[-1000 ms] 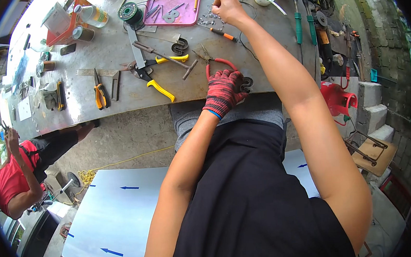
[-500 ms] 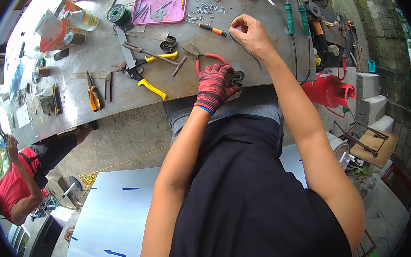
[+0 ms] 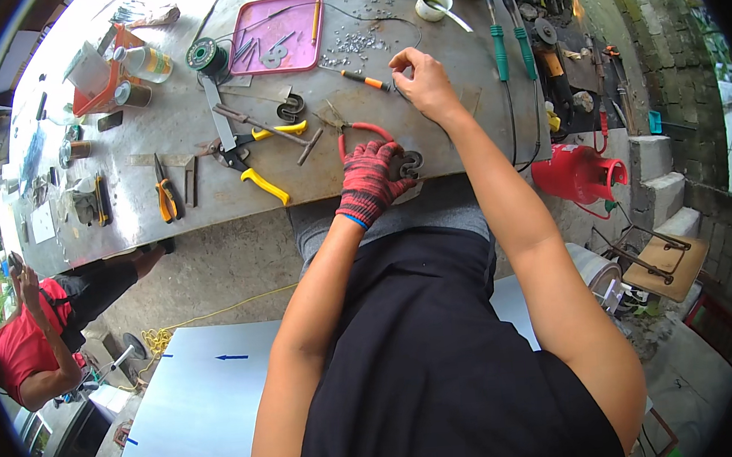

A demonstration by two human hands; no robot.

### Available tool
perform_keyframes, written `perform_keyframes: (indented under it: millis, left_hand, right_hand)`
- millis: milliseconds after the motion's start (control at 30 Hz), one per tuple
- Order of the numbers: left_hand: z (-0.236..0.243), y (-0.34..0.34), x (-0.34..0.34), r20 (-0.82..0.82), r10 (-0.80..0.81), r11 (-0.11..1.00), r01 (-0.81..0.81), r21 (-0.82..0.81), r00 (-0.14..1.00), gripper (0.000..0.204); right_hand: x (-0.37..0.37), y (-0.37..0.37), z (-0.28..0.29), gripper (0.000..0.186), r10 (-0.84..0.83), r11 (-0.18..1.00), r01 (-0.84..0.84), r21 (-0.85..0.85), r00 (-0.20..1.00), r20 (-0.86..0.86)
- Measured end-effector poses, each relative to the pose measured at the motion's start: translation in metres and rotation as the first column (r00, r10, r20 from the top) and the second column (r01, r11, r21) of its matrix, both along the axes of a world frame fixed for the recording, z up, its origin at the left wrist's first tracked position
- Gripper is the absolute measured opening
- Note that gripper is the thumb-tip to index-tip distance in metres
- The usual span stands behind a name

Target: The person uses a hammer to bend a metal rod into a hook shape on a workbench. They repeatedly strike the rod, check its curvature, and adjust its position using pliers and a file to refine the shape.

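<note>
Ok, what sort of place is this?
Probably a small open-air metal workshop: the metal-topped table holds orange-handled pliers, yellow-handled cutters and scattered small metal bits, and what looks like a red gas tank sits beyond its right edge.

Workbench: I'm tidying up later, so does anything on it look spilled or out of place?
Yes: small grey bits lie scattered on the bench, right of the pink tray, beyond the right hand. The tray could hold them, so they look spilled, though perhaps left there on purpose.
</note>
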State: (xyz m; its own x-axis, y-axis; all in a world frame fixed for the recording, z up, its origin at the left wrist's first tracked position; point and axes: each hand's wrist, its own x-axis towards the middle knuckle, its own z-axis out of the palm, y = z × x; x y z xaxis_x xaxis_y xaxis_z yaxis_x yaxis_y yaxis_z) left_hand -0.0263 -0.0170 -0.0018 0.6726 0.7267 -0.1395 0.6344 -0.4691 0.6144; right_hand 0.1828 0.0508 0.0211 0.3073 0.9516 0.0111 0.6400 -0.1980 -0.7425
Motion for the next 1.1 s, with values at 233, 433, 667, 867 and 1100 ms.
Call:
perform_keyframes:
  millis: [233, 433, 667, 867, 1100]
  left_hand:
    - [0.001, 0.001, 0.000, 0.032, -0.001, 1.000, 0.001, -0.001, 0.999, 0.070]
    - [0.002, 0.001, -0.001, 0.031, -0.012, 1.000, 0.012, -0.002, 0.999, 0.068]
    - [0.001, 0.000, -0.002, 0.038, -0.005, 1.000, 0.006, -0.021, 0.999, 0.069]
    - [0.001, 0.000, 0.000, 0.025, 0.007, 1.000, -0.007, -0.015, 1.000, 0.069]
    - [0.000, 0.001, -0.001, 0.028, -0.003, 1.000, 0.003, -0.020, 1.000, 0.069]
  right_hand:
    - [-0.002, 0.023, -0.009, 0.014, 0.054, 0.997, -0.057, 0.044, 0.996, 0.071]
    - [0.003, 0.036, -0.020, 0.016, 0.047, 0.998, -0.050, 0.045, 0.995, 0.084]
    - [0.001, 0.027, -0.003, 0.017, 0.011, 1.000, -0.012, -0.016, 1.000, -0.020]
    - [0.005, 0.014, 0.005, 0.016, -0.006, 1.000, 0.005, -0.006, 0.997, -0.080]
    - [0.003, 0.001, 0.010, 0.016, -0.004, 1.000, 0.005, 0.011, 0.994, -0.106]
